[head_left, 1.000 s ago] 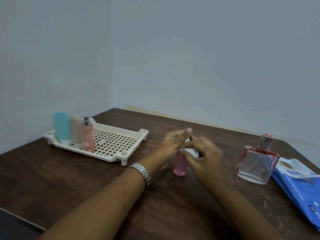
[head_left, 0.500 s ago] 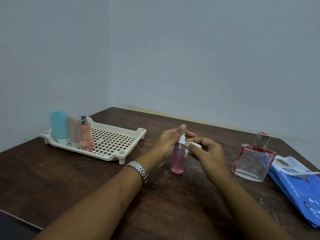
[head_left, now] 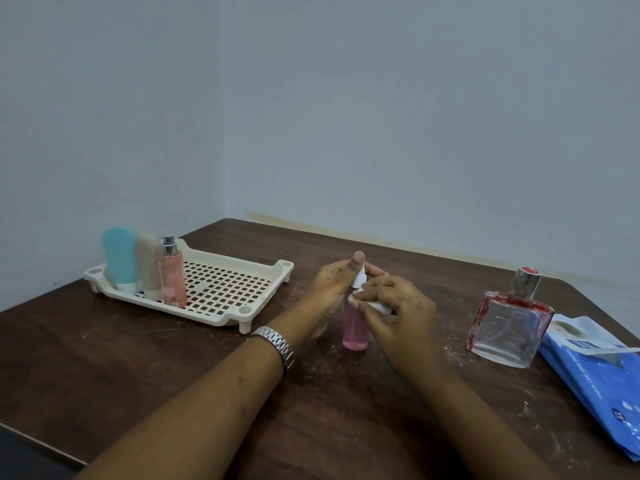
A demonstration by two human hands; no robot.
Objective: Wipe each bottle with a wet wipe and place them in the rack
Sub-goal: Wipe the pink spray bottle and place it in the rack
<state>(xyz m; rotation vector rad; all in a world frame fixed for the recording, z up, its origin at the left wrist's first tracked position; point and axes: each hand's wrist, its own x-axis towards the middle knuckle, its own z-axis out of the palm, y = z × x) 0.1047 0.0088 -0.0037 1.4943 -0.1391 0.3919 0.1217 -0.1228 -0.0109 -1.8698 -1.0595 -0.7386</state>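
The left hand is curled round the far side of the pink bottle's upper part, fingers wrapped behind it and thumb straight up beside the white cap. A metal watch sits on that wrist. The right hand has its fingers bent and pinches a bunched white wet wipe, pressing it against the bottle just below the cap on the near right side.

The pink bottle stands upright on its base about mid-surface, long axis vertical and cap pointing up. Its lower half shows bare between the two hands.

The cream rack lies toward the surface's far left corner. Three bottles stand upright in a row at its left end, close together: a blue bottle, a beige bottle and a peach spray bottle with a silver top.

Near the right edge a square glass perfume bottle with red trim stands upright, and just beside it lies a blue wipes pack with its flap lifted.
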